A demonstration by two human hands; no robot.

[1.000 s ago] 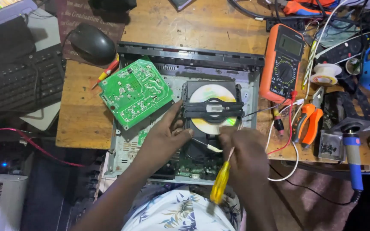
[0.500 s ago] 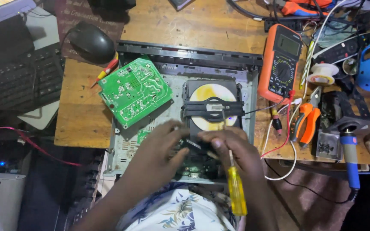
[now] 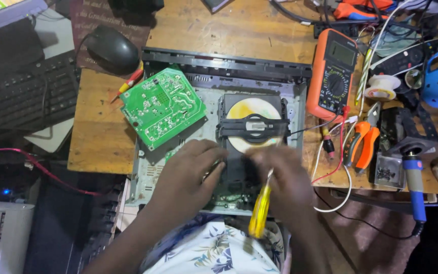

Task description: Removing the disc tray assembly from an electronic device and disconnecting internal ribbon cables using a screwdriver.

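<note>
An opened disc player chassis [image 3: 214,83] lies on the wooden table, with a disc drive [image 3: 252,124] holding a pale yellow disc in its middle. A green circuit board [image 3: 162,105] rests tilted on the chassis's left side. My left hand [image 3: 186,175] lies on the near part of the chassis, fingers touching the drive's front left edge. My right hand [image 3: 280,177], blurred by motion, holds a yellow-handled screwdriver [image 3: 259,213] just in front of the drive. The screwdriver's tip is hidden under my fingers.
An orange multimeter [image 3: 333,73] stands right of the chassis, with orange pliers [image 3: 361,144], a blue-handled soldering iron [image 3: 414,187] and a solder spool [image 3: 381,87] further right. A black mouse [image 3: 111,48] and keyboard [image 3: 21,99] sit at the left.
Both hands drew back from the disc to the drive's near edge. The yellow screwdriver swung in my right hand and now points down-left; the view shifted slightly.
</note>
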